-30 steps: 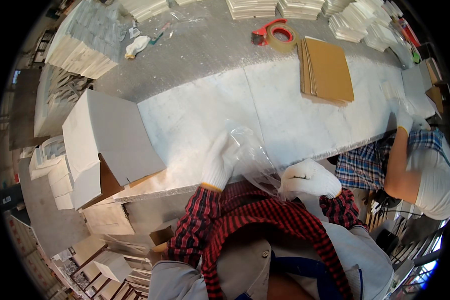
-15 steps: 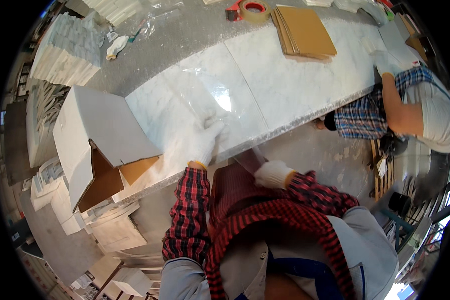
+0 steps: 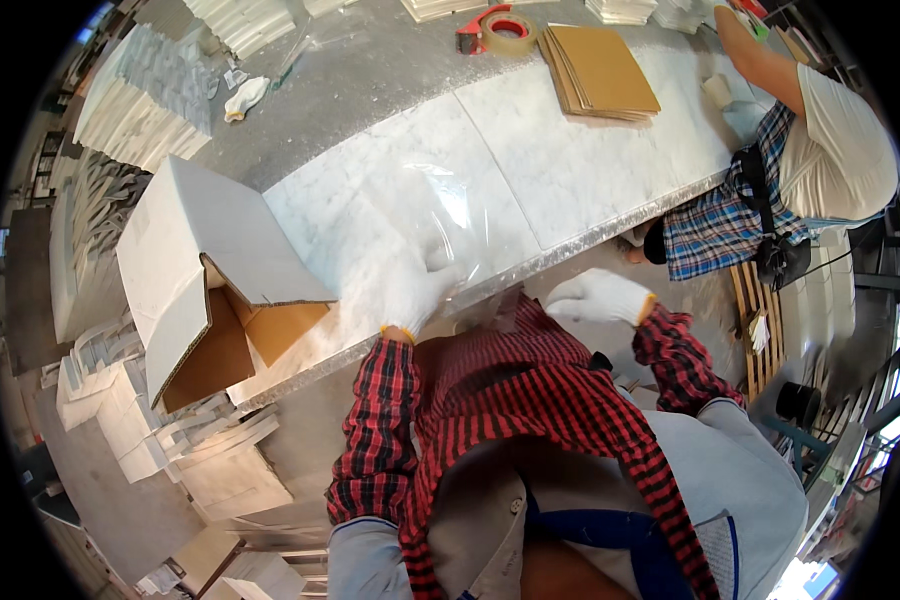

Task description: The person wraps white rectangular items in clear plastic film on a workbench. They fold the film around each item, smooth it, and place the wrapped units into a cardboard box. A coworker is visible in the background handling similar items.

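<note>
A clear plastic bag (image 3: pixel 448 205) lies on the white marble-look tabletop (image 3: pixel 340 215), its near end hanging past the table's front edge. My left hand (image 3: pixel 420 290), in a white knit glove, rests over the bag near that edge. Its thumb points right and its fingers, faint against the pale top, appear closed on the film. Off the table's edge, my right hand (image 3: pixel 600 297) hovers in a similar glove, fingers stretched toward the left and nothing visible in them. To the left of my left hand, a white cardboard box (image 3: pixel 230 235) lies with its brown inside facing me.
Flat brown cardboard pieces (image 3: pixel 605 72) are stacked farther back, beside a tape dispenser (image 3: pixel 500 32). A white glove (image 3: pixel 247 98) lies on the grey surface near stacked white slabs (image 3: pixel 150 110). At the right, another person (image 3: pixel 830 140) in a plaid apron stands by the table.
My right hand has moved up and right, away from the bag's near end, and its fingers have straightened. My left hand has shifted slightly. The other person has raised an arm.
</note>
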A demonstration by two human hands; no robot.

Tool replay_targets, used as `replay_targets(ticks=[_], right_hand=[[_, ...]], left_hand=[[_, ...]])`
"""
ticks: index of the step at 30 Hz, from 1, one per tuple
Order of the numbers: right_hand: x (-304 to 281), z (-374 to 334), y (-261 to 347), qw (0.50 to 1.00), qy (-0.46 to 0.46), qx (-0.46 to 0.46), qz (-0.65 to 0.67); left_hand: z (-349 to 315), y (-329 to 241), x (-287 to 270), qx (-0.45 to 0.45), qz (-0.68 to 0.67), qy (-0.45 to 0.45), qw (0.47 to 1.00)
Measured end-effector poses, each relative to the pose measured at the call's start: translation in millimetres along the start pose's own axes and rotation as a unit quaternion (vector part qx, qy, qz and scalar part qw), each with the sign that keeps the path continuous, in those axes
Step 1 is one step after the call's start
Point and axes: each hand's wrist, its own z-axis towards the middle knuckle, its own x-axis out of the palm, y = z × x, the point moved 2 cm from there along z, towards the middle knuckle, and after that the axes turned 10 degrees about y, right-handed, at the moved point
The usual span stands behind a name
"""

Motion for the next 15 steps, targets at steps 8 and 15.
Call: replay_targets(ticks=[8,15], right_hand=[[-93.2,56.5,36.6,0.980,-0.185,-0.069,-0.017],[-92.6,126.1,69.4,0.981,-0.178,-0.074,-0.038]], left_hand=[[-0.3,-15.6,-3.1,-0.030,0.039,0.008,0.999],[7.7,0.6,-12.7,-0.012,-0.264,-0.120,0.957]])
